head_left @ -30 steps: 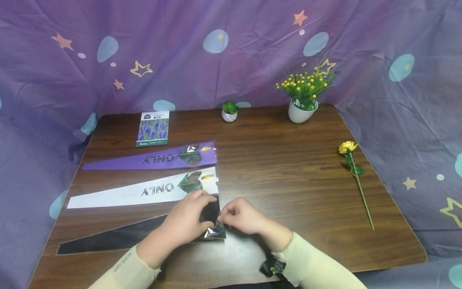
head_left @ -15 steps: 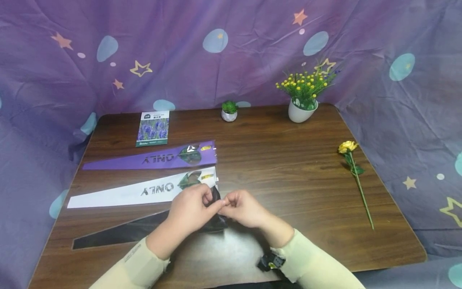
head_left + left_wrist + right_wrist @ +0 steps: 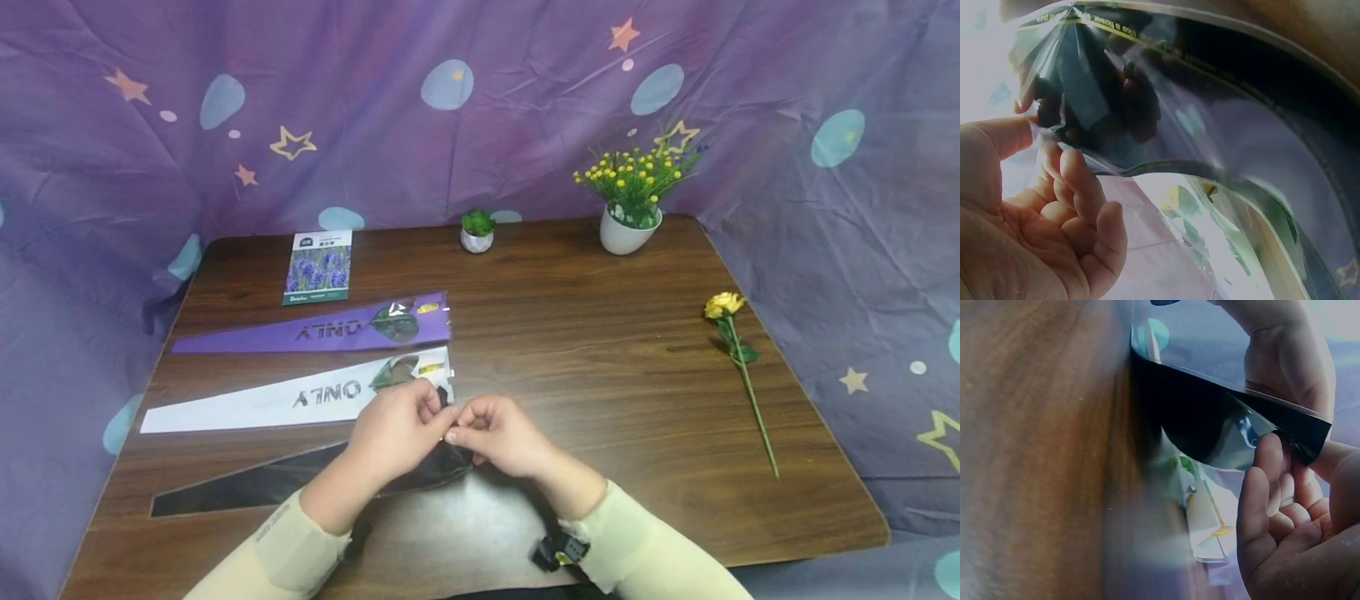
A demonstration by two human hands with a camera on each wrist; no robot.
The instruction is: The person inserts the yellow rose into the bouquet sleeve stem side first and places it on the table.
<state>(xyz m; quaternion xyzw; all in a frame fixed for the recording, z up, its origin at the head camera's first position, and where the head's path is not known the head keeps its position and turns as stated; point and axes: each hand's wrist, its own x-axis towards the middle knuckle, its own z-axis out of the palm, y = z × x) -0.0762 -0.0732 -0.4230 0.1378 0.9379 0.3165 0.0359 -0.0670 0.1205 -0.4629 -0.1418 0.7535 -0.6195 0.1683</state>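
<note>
We see both hands together at the wide end of a black wrapper (image 3: 255, 482), thumbs about meeting there. Left hand (image 3: 393, 425) pinches its film between thumb and fingers; right hand (image 3: 506, 433) pinches the edge too, its thumb on one side and fingertips on the other in the right wrist view. We get creased clear film fanning out in the left wrist view, plus yellowish small print along the wrapper's border. The wide end is bent up between the hands; the narrow end points left on the wooden table (image 3: 585, 333), at the row's near side. We can't make out the exact pinch spot from the head view, fingers cover it. Just beyond lies a white wrapper (image 3: 247, 411), partly behind the left hand, then a purple wrapper (image 3: 247, 336); both read ONLY upside down and have a heart-shaped window. Farther back, a packet (image 3: 317, 271) with purple flowers printed on it, a small potted succulent (image 3: 477, 232) near the table's far edge, and a white pot (image 3: 624, 236) of yellow blooms to its right. Well right of the hands we log a yellow rose (image 3: 723, 306), stem toward us. Behind everything hangs a purple curtain (image 3: 360, 100) with stars and ovals.
</note>
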